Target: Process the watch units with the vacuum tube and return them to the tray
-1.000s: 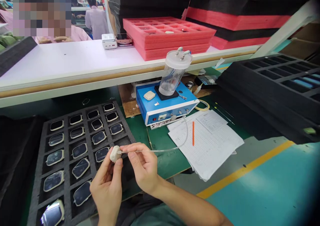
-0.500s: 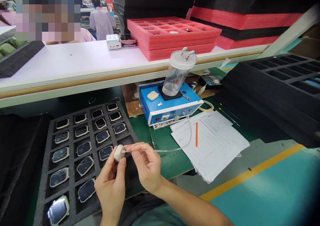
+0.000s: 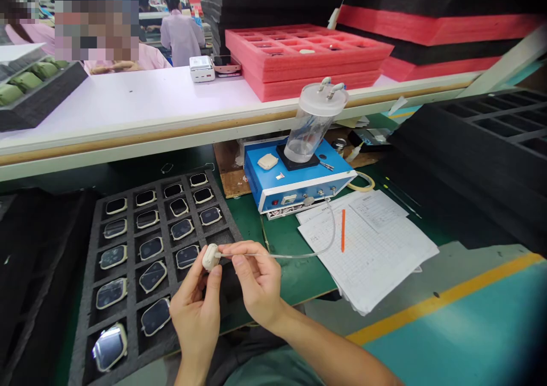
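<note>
Between the thumb and fingers of my left hand [image 3: 197, 306] is a cream smartwatch case [image 3: 211, 257], held on edge. My right hand [image 3: 259, 283] pinches the end of a clear thin tube [image 3: 294, 255] against the side of the case. From there the tube curves to the front of a blue box-shaped machine [image 3: 299, 175], on which a clear cylinder with a lid [image 3: 314, 124] stands. Another cream watch case [image 3: 268, 161] lies on the machine. Below and left of my hands, a black foam tray [image 3: 132, 260] holds several watches with dark screens.
Right of the machine lie paper sheets [image 3: 371, 255] with an orange stick [image 3: 342, 230] on them. A white shelf [image 3: 141, 106] crosses behind, bearing red foam trays [image 3: 307, 61]. Black foam trays [image 3: 465, 163] are stacked at the right. Other people sit beyond the shelf.
The whole view has shifted slightly, so things appear a little further right. Both hands keep the same hold on the watch case and the tube.
</note>
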The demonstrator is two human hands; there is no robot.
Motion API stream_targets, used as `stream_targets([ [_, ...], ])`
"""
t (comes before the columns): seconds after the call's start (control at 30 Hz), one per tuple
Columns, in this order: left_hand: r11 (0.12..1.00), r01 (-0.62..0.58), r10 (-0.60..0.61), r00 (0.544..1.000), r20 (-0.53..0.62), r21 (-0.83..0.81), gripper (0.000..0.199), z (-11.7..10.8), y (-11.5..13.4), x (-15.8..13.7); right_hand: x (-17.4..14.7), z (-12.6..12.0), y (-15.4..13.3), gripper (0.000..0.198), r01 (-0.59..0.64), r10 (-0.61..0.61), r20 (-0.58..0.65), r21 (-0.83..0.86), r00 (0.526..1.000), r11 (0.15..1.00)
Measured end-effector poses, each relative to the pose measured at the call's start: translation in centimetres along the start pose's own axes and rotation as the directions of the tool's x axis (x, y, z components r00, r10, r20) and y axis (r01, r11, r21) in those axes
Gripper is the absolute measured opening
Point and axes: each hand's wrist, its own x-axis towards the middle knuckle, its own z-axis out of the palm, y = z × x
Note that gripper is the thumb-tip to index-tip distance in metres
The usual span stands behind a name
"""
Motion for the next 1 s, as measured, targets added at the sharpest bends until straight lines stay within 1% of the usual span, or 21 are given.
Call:
stream_targets([
  [0.23,0.999,-0.012,0.011,1.000,0.024,0.041,0.044,-0.24,-0.06,-0.18,-0.48,-0.19,-0.09,0.012,-0.046,0.046,0.000,0.010,0.999,0.999],
  [0.43,0.998,-0.010,0.008,0.999,0.034,0.065,0.046,-0.35,-0.13,-0.18,-0.52,-0.20,-0.02,0.014,-0.041,0.041,0.005,0.049,0.999,0.998],
  [0.6,0.998,-0.009,0.009,1.000,0.006,0.063,0.045,-0.41,-0.32,-0.07,-0.46,-0.12,0.14,0.014,-0.056,0.056,0.006,0.087,0.998,0.995],
  [0.83,0.998,-0.007,0.006,1.000,0.017,0.056,0.047,-0.29,-0.83,0.02,-0.39,-0.15,0.24,0.017,-0.034,0.031,0.023,0.098,0.999,0.995],
  [0.9,0.994,-0.050,0.047,0.998,0.034,0.095,0.044,-0.31,-0.85,0.10,-0.50,-0.20,0.33,0.016,-0.034,0.030,0.036,0.095,0.999,0.995],
  [0.93,0.986,-0.095,0.088,0.995,0.056,0.134,0.042,-0.42,-0.72,0.16,-0.59,-0.21,0.38,0.016,-0.032,0.029,0.031,0.099,0.999,0.995],
  [1.0,0.941,-0.223,0.198,0.973,0.117,0.253,0.039,-0.85,-0.09,0.30,-0.79,-0.20,0.47,0.015,-0.009,0.014,-0.042,0.129,0.999,0.992],
])
